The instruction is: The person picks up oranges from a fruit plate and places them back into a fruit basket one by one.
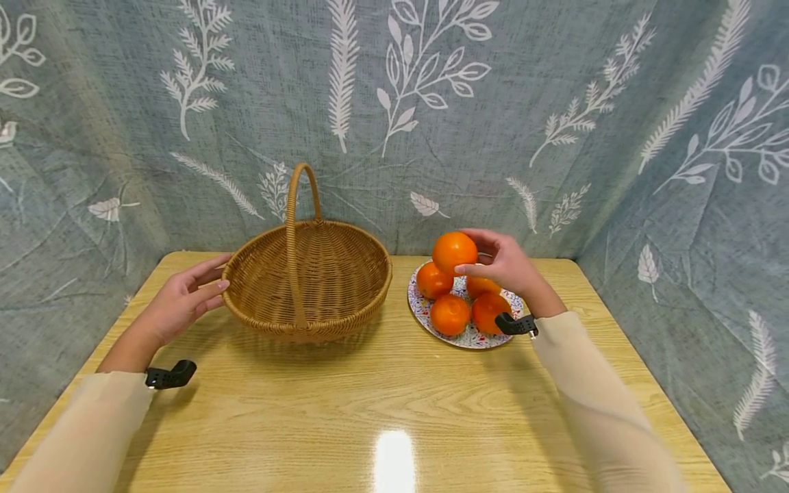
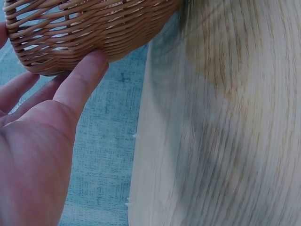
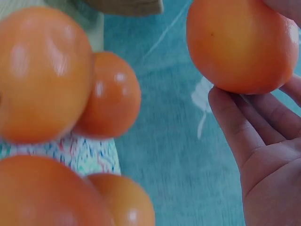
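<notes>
Fruit [image 1: 454, 252] above four others [image 1: 450, 315] on plate [image 1: 471, 340], basket [image 1: 339, 277] nearby

I have the basket [image 1: 345, 287] at eleven o'clock on the desk [image 1: 296, 418], the plate [image 1: 472, 338] bearing four fruits [image 1: 450, 315] at one, cloth [image 1: 271, 103] behind.

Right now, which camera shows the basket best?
The head view: nearly the whole basket shows, handle included. The left wrist view has only some woven side; the right wrist view, perhaps a blurry edge on top.

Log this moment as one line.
left grip: touching wicker basket | right grip: holding orange fruit | patterned plate: four more fruits
</notes>
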`<state>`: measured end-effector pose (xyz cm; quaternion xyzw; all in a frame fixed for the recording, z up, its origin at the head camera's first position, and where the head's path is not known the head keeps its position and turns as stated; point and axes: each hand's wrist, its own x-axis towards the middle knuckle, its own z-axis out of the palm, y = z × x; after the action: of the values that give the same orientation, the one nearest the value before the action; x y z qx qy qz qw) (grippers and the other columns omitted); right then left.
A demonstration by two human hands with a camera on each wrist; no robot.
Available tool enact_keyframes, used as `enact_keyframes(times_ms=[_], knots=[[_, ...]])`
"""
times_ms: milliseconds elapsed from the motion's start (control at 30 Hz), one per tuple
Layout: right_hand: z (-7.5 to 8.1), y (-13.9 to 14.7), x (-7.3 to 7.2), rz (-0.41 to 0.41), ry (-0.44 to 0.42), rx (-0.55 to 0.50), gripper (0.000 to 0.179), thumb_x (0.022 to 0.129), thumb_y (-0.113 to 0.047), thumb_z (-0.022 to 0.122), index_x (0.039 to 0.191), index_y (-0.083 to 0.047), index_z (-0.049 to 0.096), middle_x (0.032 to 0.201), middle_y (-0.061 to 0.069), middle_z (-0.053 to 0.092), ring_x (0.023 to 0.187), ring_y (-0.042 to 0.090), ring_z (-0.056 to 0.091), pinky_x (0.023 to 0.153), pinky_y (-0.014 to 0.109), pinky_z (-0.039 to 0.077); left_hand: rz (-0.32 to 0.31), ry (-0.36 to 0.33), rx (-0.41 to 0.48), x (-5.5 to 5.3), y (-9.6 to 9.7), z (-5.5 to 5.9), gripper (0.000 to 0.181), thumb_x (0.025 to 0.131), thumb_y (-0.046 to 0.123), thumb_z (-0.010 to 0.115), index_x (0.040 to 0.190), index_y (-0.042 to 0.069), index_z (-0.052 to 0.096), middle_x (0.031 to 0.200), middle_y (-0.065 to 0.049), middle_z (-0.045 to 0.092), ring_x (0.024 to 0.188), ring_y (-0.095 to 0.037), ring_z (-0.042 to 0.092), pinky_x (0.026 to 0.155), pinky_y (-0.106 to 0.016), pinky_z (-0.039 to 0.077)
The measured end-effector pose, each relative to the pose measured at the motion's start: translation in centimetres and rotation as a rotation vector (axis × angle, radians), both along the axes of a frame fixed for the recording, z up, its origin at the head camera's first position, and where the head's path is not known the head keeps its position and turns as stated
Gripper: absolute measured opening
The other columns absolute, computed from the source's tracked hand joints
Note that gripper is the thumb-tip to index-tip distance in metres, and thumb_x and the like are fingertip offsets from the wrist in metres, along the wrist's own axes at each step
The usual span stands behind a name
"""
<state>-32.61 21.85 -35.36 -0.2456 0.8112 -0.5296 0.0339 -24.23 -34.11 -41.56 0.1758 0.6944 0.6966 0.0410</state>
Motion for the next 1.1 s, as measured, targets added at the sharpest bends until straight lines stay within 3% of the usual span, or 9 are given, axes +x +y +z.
enact_keyframes(times_ms=[333,633,1100], knots=[[0.3,-3.4,-0.2,0.03,0.001,-0.025,0.069,0.085,-0.016,0.086,0.147,-0.009,0.056,0.143,0.013,0.06,0.121,0.028,0.066,0.103,0.032,0.058,0.002,0.003,0.033,0.0,0.2,0.0,0.062,0.107,0.0,0.047,0.162,-0.002,0.02,0.135,0.009,0.06,0.116,-0.003,0.067,0.09,-0.019,0.06],[-0.1,-6.4,-0.3,0.074,-0.068,-0.102,0.065,0.085,-0.018,0.087,0.143,-0.014,0.06,0.138,0.011,0.064,0.118,0.028,0.069,0.098,0.038,0.061,-0.005,0.008,0.068,0.1,0.2,-0.2,0.063,0.107,-0.001,0.047,0.162,-0.004,0.017,0.134,0.007,0.061,0.115,-0.004,0.068,0.09,-0.019,0.06],[0.4,-10.5,-0.7,0.075,-0.052,-0.09,0.059,0.085,-0.025,0.086,0.139,-0.02,0.064,0.133,0.005,0.067,0.116,0.022,0.069,0.096,0.037,0.061,-0.004,-0.003,0.075,0.2,0.3,-0.3,0.063,0.108,0.0,0.047,0.163,-0.003,0.017,0.135,0.007,0.06,0.117,-0.003,0.066,0.091,-0.019,0.059]])
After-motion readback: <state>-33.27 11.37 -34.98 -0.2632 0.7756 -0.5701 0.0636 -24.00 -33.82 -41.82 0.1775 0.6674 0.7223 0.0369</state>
